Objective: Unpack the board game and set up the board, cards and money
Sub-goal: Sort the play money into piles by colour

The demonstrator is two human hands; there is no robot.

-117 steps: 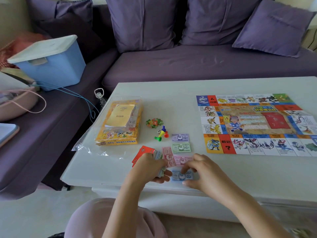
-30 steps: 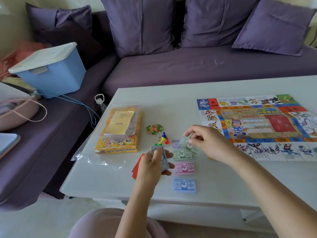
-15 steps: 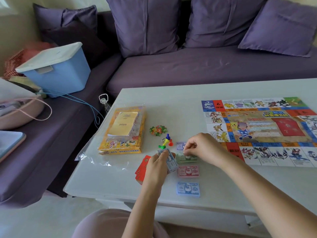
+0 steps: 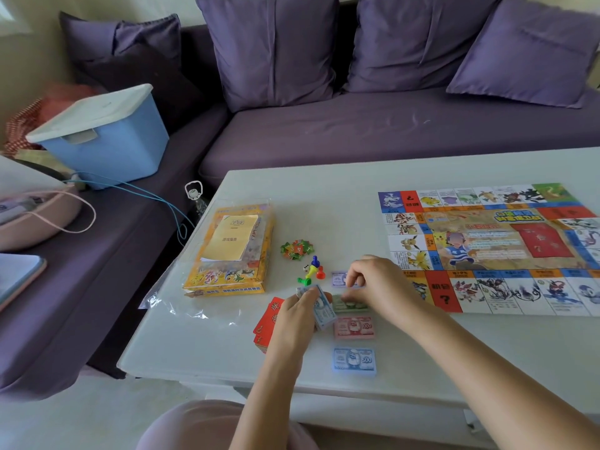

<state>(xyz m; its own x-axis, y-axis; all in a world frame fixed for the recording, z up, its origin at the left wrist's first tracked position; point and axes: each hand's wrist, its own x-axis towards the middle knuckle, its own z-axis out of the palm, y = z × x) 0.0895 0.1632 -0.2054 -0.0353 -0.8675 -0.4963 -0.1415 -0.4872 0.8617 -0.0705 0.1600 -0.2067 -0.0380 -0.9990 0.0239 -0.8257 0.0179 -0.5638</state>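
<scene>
Now that the right hand (image 4: 373, 280) has lowered, pinching a note onto the green pile (image 4: 352, 306), the left hand (image 4: 300, 311) still grips the unsorted stack (image 4: 323, 306) beside it, so money sorting remains incomplete.

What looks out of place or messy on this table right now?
Mostly tidy. The clear plastic wrapper lies crumpled, hanging over the table's left edge beside the yellow game box. The pawns lie toppled.

We see the game board (image 4: 487, 248) cut off at the right edge. Our right hand (image 4: 376, 284) hides most of the green notes (image 4: 352, 307) and half the purple note (image 4: 339, 279).
</scene>
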